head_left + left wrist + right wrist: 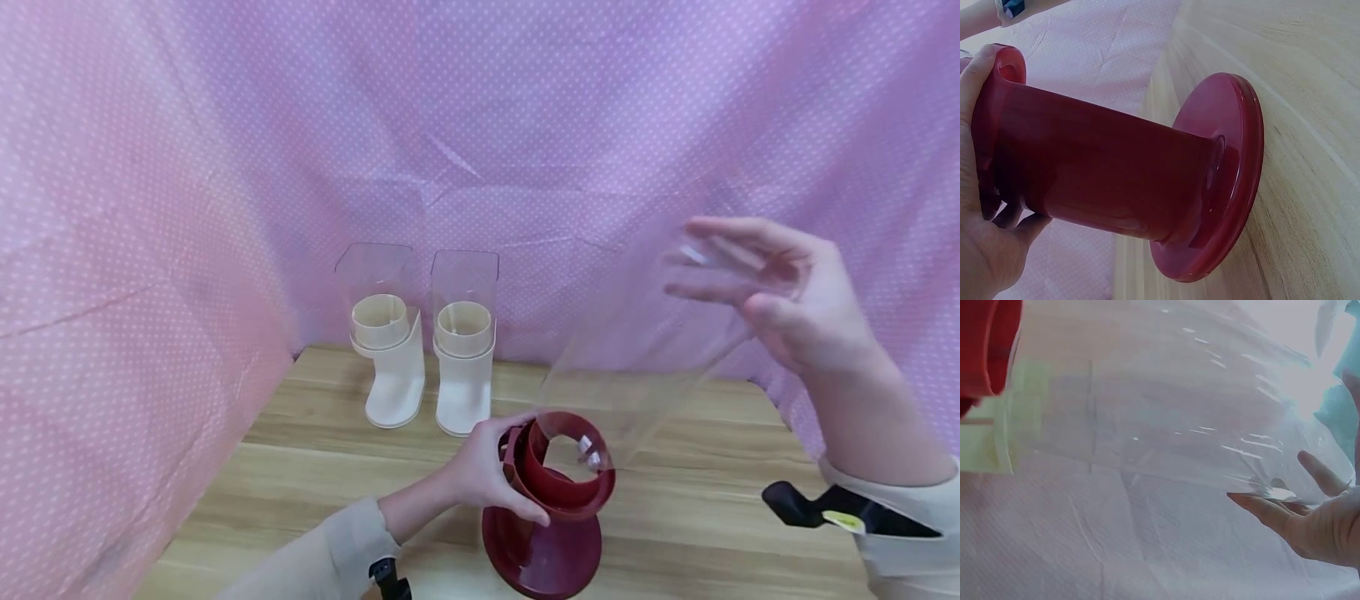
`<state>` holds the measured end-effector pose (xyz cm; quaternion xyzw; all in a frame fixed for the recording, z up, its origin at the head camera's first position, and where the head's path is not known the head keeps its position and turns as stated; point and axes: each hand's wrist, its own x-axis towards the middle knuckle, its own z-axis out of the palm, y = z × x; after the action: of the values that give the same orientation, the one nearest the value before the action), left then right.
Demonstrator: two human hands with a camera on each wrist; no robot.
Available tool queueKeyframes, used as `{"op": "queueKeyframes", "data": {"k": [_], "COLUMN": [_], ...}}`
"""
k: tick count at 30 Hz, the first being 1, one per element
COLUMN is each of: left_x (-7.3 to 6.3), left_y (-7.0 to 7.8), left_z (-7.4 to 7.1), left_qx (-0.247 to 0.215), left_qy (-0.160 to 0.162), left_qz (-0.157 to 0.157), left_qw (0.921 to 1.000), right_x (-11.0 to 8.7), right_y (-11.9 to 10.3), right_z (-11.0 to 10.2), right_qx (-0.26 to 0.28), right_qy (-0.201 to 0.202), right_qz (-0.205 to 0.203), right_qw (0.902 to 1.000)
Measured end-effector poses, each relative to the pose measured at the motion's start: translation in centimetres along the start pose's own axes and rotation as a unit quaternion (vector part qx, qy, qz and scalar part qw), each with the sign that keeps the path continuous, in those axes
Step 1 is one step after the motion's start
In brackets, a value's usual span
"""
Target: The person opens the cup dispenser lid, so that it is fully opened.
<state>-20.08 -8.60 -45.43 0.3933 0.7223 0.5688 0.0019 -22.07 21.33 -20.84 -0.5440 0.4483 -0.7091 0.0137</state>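
Observation:
A glossy dark red pet feeder stand with a round base leans to one side over the table. My left hand grips it by the collar at its top, thumb along the outside. In the left wrist view its column runs down to the wide base. My right hand holds a large clear plastic container by its upper end, fingers spread round the wall. This container is tilted, and its lower end overlaps the red collar in the head view.
Two cream stands with clear open-topped containers stand upright side by side at the back of the wooden table. Pink dotted cloth hangs behind and along both sides.

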Motion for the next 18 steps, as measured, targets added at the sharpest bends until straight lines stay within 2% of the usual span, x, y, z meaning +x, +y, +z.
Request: {"op": "queueKeyframes", "data": {"k": [3,5,7,9,12,16,18], "left_x": [0.1,0.2,0.2,0.1,0.1,0.1,0.1], "left_y": [0.1,0.1,0.1,0.1,0.0,0.1,0.1], "left_z": [-0.1,-0.1,-0.1,-0.1,-0.2,-0.2,-0.2], "left_qx": [-0.016,-0.018,-0.02,-0.021,-0.021,-0.026,-0.029], "left_qy": [-0.003,-0.005,-0.005,-0.005,-0.006,-0.007,-0.01], "left_qz": [-0.003,-0.001,0.0,0.001,0.004,-0.001,-0.003], "left_qw": [0.9999,0.9998,0.9998,0.9998,0.9998,0.9996,0.9995], "right_x": [0.7,0.8,0.6,0.1,-0.9,-2.4,-3.1], "right_y": [-1.2,-2.1,-2.4,-2.4,-1.5,0.3,1.1], "right_z": [-0.8,-1.8,-2.8,-3.7,-5.0,-7.0,-7.9], "right_qx": [0.028,0.001,-0.055,-0.13,-0.229,-0.335,-0.389], "right_qy": [0.049,0.106,0.171,0.238,0.295,0.312,0.312], "right_qz": [-0.036,-0.045,-0.049,-0.025,0.031,0.135,0.186], "right_qw": [0.9978,0.9933,0.9825,0.9622,0.9271,0.879,0.8463]}}
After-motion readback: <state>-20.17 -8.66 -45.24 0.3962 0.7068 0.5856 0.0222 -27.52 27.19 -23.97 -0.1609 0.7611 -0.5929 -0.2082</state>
